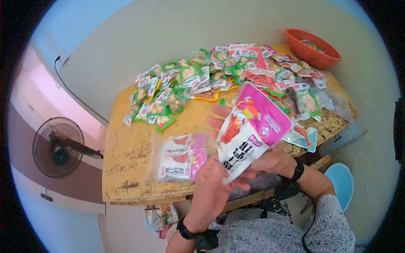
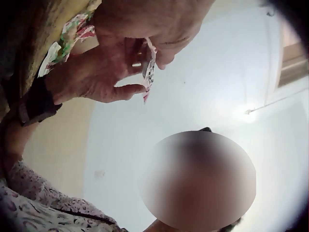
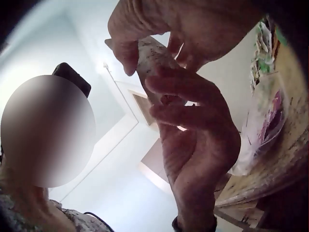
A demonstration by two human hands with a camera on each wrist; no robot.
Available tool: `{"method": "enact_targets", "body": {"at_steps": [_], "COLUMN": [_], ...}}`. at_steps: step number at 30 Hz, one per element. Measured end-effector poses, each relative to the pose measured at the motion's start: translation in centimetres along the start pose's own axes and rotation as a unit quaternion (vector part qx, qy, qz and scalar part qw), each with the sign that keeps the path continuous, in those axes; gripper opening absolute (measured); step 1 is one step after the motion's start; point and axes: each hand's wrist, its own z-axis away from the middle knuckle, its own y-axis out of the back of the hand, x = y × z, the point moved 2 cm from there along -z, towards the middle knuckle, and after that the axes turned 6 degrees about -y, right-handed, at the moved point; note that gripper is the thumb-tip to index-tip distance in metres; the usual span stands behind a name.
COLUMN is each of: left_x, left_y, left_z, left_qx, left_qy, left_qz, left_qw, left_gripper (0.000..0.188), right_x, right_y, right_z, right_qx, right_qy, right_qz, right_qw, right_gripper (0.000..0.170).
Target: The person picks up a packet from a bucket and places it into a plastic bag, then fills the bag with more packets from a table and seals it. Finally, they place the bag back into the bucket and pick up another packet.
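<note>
A pink and white printed packet (image 1: pixel 253 126) with a chicken picture is held tilted above the table's front half, its printed face up. My left hand (image 1: pixel 211 181) pinches its lower left edge near the bottom corner. My right hand (image 1: pixel 272 162) grips it from beneath, thumb on the front, fingertips showing past its left side. The left wrist view shows the packet (image 2: pixel 150 70) edge-on between my left hand (image 2: pixel 149 21) and my right hand (image 2: pixel 104 70). In the right wrist view, my left hand (image 3: pixel 198 125) and right hand (image 3: pixel 193 29) meet around the packet (image 3: pixel 154 55).
A clear bag of similar packets (image 1: pixel 179 158) lies left of my hands on the yellow table (image 1: pixel 122 168). Many small food packets (image 1: pixel 190 76) are heaped along the back. A red basket (image 1: pixel 312 50) stands back right; a fan (image 1: pixel 59 147) stands left, a blue basin (image 1: pixel 339 185) lower right.
</note>
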Motion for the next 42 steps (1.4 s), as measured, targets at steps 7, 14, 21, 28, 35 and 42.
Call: {"method": "enact_targets", "body": {"at_steps": [7, 14, 21, 28, 35, 42], "left_x": [1.5, 1.4, 0.2, 0.1, 2.8, 2.1], "left_y": [0.8, 0.7, 1.3, 1.2, 0.5, 2.7], "left_z": [1.1, 1.7, 2.3, 2.5, 1.5, 0.2], "left_qx": [0.153, 0.167, 0.137, 0.102, 0.14, 0.124], "left_qy": [-0.092, -0.134, -0.112, -0.197, -0.261, -0.199], "left_qz": [-0.121, -0.278, -0.313, -0.589, -0.827, -0.866], "left_qw": [0.977, 0.936, 0.933, 0.777, 0.478, 0.442], "left_gripper": [0.038, 0.034, 0.031, 0.046, 0.054, 0.029], "right_x": [1.5, -2.7, -1.7, -1.9, -3.7, -4.6], "right_y": [2.8, 3.2, 2.9, 4.8, 6.8, 8.1], "right_z": [3.6, 3.7, 5.5, 7.8, 8.7, 9.9], "right_qx": [0.029, 0.092, 0.169, 0.214, 0.289, 0.194], "right_qy": [-0.08, -0.182, -0.212, -0.206, -0.175, -0.153], "right_qz": [0.164, 0.17, 0.313, 0.323, 0.323, 0.628], "right_qw": [0.983, 0.964, 0.91, 0.899, 0.884, 0.738], "right_gripper": [0.112, 0.086, 0.036, 0.034, 0.026, 0.028]}}
